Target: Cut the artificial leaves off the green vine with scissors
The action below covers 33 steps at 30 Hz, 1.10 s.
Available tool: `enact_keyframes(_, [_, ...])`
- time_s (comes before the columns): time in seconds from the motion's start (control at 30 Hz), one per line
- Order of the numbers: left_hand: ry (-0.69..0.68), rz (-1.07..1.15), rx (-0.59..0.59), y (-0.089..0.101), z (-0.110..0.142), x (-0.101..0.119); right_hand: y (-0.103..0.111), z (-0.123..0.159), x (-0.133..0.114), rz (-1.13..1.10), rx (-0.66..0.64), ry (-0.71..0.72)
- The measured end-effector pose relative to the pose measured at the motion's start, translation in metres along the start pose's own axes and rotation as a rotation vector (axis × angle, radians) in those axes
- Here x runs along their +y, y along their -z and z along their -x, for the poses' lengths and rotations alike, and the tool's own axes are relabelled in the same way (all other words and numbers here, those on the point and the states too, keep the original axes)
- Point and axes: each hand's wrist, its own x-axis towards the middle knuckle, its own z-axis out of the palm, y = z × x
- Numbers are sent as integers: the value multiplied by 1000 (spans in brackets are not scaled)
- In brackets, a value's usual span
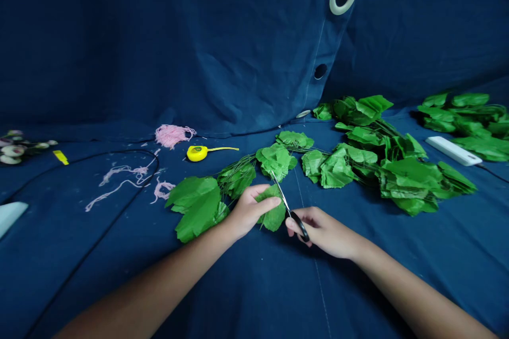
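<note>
My left hand (254, 207) is closed on a green artificial leaf (273, 218), pinching it between thumb and fingers. In my right hand (324, 230) is a pair of scissors (299, 224) with black handles, fingers wrapped round the loops. Its metal blades point up and to the left, beside the held leaf; whether they touch it I cannot tell. Just beyond the blades lies another cluster of leaves (274, 161) on thin stems. Large leaves (196, 204) spread out to the left of my left hand.
Bunches of artificial leaves (413, 177) cover the right side, near a white power strip (453, 151). A yellow tape measure (198, 153), pink yarn (173, 136) and loose strands (127, 172) lie left of centre. A black cable (107, 230) curves across the blue cloth (254, 286).
</note>
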Motion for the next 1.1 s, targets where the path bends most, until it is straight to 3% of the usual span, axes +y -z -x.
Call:
enact_keyframes(0.47, [21,0,-24,-1,-1,1,1,0,0,1,-10,-8])
enact_keyframes(0.73, [-11,47,42,-5,-3,3,0,-2,-1,-3,6,-26])
enact_keyframes(1.1, [-40,-22,44,-6,-1,3,1,0,2,15,-5,-33])
